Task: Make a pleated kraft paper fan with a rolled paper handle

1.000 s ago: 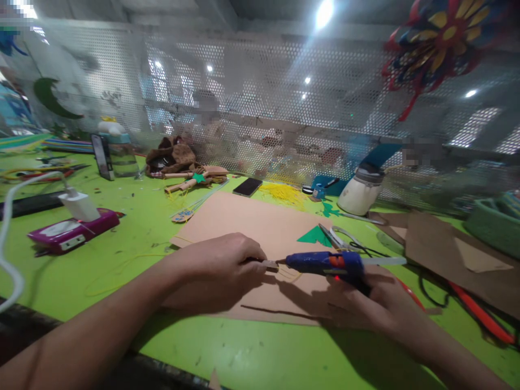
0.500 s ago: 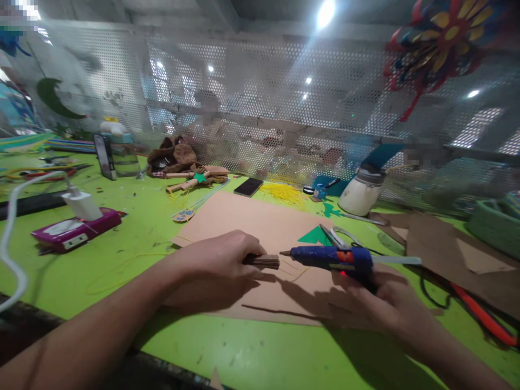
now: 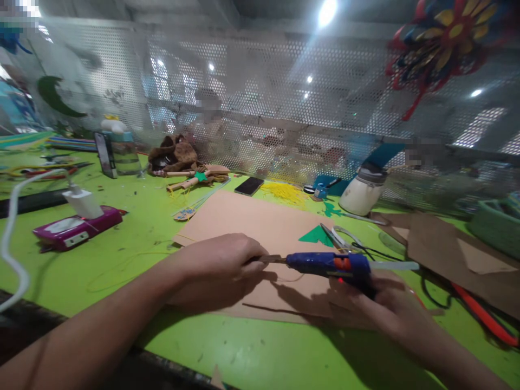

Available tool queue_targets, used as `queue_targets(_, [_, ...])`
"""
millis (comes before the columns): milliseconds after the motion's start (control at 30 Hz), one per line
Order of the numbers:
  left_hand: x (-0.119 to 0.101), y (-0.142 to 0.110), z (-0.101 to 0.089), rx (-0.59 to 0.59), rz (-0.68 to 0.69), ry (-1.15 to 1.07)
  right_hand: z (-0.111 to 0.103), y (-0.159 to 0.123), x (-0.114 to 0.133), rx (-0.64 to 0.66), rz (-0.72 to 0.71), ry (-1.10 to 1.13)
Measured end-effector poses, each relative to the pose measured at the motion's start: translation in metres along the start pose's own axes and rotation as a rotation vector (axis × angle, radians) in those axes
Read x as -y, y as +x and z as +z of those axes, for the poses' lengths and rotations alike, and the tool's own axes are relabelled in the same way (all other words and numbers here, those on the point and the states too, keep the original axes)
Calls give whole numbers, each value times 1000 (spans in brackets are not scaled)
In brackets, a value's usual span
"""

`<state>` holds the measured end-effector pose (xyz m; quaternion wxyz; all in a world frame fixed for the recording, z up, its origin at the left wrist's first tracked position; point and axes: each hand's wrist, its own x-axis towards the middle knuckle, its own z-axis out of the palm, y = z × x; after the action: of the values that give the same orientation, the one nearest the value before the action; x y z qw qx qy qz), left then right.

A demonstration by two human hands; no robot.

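Observation:
My left hand (image 3: 231,257) pinches a small brown piece (image 3: 273,259) that looks like layered cardboard; the fingers cover most of it. In my right hand (image 3: 382,298) is a blue hot glue gun (image 3: 325,264) with a clear glue stick (image 3: 396,265) out of its back. The gun's nozzle points left and meets the end of the brown piece, or lies right at it. Both hands are above a large tan cardboard sheet (image 3: 239,216). Just beyond the gun lie a green paper triangle (image 3: 314,235) and scissors (image 3: 341,238).
At left, a purple power strip (image 3: 77,227) carries a white charger (image 3: 84,203) and cable. Toward the back are a phone (image 3: 249,186), yellow shreds (image 3: 284,193) and a white jar (image 3: 363,190). Brown cardboard pieces (image 3: 439,238) and an orange-handled tool (image 3: 483,314) lie at right.
The glue gun drew back a little from the brown piece, then came in to its end again. The piece has tilted, its layered edge showing less now. My left hand keeps its hold.

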<state>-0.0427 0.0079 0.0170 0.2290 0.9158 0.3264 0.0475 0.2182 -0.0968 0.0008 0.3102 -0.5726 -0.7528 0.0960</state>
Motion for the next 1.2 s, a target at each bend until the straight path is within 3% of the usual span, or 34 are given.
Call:
queue_targets(233, [-13, -11, 1, -16, -56, 56, 2, -2, -1, -40, 20, -28])
queue_targets(567, [-10, -7, 3, -6, -62, 51, 1, -1, -9, -24, -70, -60])
queue_targets(767, [-8, -9, 4, -1, -69, 85, -2, 0, 0, -26, -34, -6])
queue_targets(1000, [-7, -10, 5, -20, -69, 102, -1, 4, -3, -6, -88, 11])
queue_targets(1200, [-6, -8, 2, -6, -74, 80, -1, 0, 0, -22, -29, 6])
